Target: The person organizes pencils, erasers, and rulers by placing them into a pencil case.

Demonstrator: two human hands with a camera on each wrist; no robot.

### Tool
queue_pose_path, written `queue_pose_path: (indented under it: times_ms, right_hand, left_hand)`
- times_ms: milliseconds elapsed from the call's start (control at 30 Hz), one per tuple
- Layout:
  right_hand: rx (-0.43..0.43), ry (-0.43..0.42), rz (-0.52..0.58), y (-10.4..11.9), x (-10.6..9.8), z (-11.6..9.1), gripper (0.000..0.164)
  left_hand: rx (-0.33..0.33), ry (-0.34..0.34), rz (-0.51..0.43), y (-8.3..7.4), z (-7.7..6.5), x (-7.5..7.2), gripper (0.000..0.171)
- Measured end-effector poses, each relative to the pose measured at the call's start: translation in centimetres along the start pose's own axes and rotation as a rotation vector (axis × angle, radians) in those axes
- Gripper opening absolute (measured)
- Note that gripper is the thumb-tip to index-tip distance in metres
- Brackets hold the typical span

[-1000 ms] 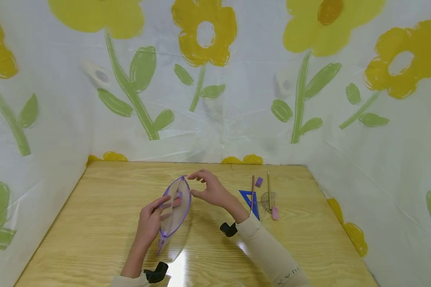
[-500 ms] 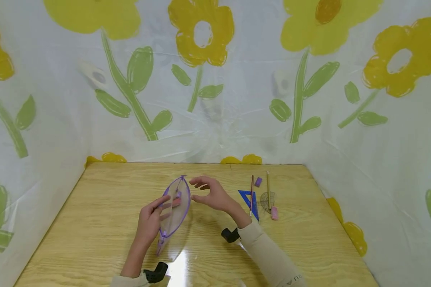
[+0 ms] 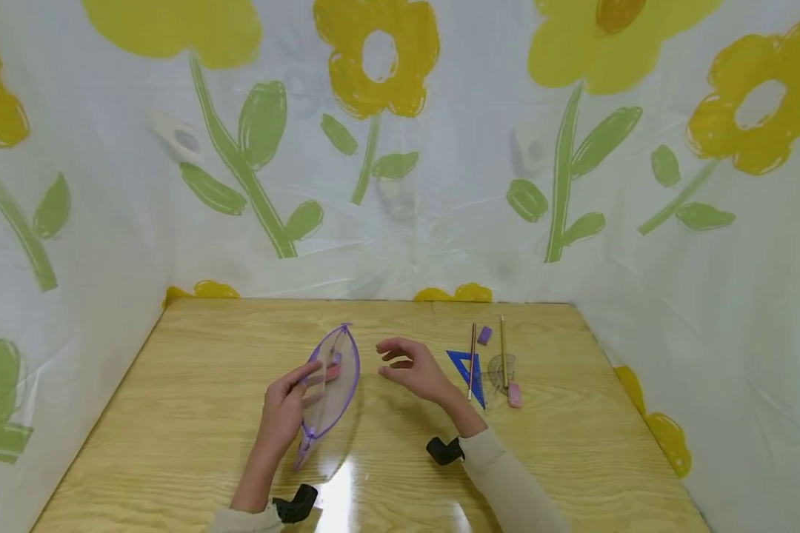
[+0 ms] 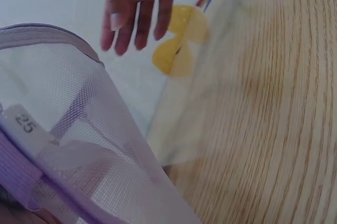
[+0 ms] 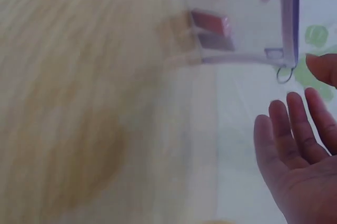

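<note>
My left hand (image 3: 285,403) grips the side of a see-through mesh zip pouch (image 3: 341,396) with purple edging, held above the table. The pouch's mouth is spread apart, facing up. Inside lie a reddish block (image 5: 210,21), seemingly an eraser, and a small purple piece (image 3: 336,358). A white tag (image 4: 23,124) reading 25 shows in the left wrist view. To the right of the pouch and apart from it, my right hand (image 3: 415,368) hovers with relaxed, slightly bent fingers and nothing in them. A metal ring (image 5: 285,74) hangs at the pouch's corner.
On the table's right lie a blue set square (image 3: 478,385) under a red pencil (image 3: 472,355), a clear protractor (image 3: 495,374) under a yellowish pencil (image 3: 504,344), a purple eraser (image 3: 484,335) and a pink eraser (image 3: 514,394). Flower-printed white cloth (image 3: 400,252) walls the table (image 3: 193,385).
My right hand has drawn back from the pouch's rim toward the right, leaving a wider gap. The left hand keeps the pouch in nearly the same place.
</note>
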State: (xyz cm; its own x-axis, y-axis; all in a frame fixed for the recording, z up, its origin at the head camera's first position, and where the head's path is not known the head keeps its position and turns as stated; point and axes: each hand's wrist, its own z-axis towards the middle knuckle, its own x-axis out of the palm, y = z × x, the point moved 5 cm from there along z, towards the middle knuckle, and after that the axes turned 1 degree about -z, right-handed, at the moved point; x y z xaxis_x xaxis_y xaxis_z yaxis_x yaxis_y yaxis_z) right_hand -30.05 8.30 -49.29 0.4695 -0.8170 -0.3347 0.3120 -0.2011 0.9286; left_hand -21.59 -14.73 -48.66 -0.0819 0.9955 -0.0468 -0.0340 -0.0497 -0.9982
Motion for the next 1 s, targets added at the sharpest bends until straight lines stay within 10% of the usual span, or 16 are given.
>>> queue_pose_path:
  times_ms: [1000]
  right_hand:
    - [0.245, -0.251, 0.219, -5.3, -9.3, -7.2, 0.048]
  left_hand:
    - [0.011, 0.029, -0.004, 0.0, -0.1, 2.0, 0.045]
